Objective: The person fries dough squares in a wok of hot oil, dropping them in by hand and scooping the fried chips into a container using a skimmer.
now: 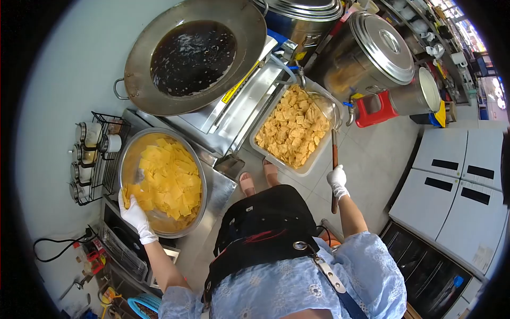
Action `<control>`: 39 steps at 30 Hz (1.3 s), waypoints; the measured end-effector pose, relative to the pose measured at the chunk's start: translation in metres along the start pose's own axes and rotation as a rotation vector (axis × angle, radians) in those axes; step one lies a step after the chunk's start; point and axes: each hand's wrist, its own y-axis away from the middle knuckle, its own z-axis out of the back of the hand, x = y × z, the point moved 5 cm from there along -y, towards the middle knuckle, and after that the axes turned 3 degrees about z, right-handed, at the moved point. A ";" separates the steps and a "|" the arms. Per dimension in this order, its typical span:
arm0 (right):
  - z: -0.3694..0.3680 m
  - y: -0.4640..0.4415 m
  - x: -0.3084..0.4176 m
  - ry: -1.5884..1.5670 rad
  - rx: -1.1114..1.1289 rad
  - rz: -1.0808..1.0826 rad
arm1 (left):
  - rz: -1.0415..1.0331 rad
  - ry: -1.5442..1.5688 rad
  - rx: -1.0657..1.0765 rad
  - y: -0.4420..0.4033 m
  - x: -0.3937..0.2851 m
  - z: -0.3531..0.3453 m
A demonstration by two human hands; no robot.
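My left hand (136, 215), in a white glove, reaches over the near left rim of a metal bowl (201, 212) and grips some of the yellow flat pieces (167, 178) heaped in it. My right hand (337, 178), also gloved, is closed around the wooden handle (334, 151) of a strainer, whose wire head (326, 109) rests over the far right part of a plastic bin (305, 171). Golden fried pieces (292, 127) fill that bin. Beyond the bowl, a large wok (138, 80) holds dark liquid (194, 58) with small bits floating on it.
Lidded steel pots (366, 53) stand at the back right, near a red plastic object (374, 109). A rack with jars (95, 151) is by the left wall. White cabinets (451, 181) stand at the right. My sandalled feet (247, 183) are beside the bin.
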 end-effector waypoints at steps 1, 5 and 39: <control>0.001 -0.001 -0.004 -0.001 0.000 -0.006 | 0.005 -0.005 -0.004 0.001 -0.003 0.001; 0.027 -0.007 -0.026 -0.198 0.057 -0.011 | 0.012 0.002 -0.013 0.004 -0.015 0.004; 0.290 0.193 0.216 -1.337 0.922 0.391 | 0.134 0.646 0.249 -0.131 -0.200 -0.196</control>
